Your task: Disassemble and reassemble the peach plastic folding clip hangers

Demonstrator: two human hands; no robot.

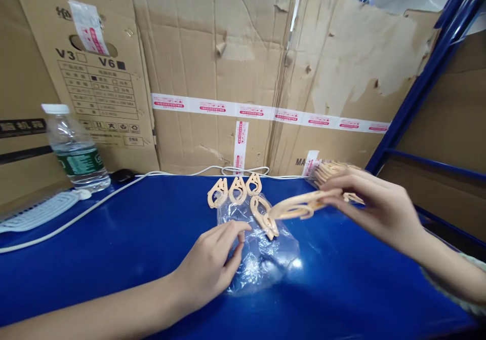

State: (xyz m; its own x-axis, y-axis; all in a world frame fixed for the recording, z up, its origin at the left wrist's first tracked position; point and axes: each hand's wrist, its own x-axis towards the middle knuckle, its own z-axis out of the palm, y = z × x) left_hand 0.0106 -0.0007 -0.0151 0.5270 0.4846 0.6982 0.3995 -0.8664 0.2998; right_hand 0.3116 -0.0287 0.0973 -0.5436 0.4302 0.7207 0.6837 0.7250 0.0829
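My right hand (375, 213) pinches one end of a beige plastic folding hanger (292, 205) and holds it above the blue table. Below its far end, another folding hanger (264, 216) lies on a clear plastic bag (261, 264). My left hand (214, 256) is at the bag's left side, fingers curved and thumb apart, with nothing visible between them. Whether its fingertips touch the bag I cannot tell. Three similar hangers (237, 190) stand in a row at the back of the bag. Behind my right hand is a pile of hangers (326, 172), partly hidden.
A water bottle (78, 152) stands at the back left near a dark rounded object (122, 176) and a pale blue slatted object (41, 211). A white cable (110, 196) runs along the table. Cardboard (212, 66) walls the back; a blue metal frame (421, 81) rises at right.
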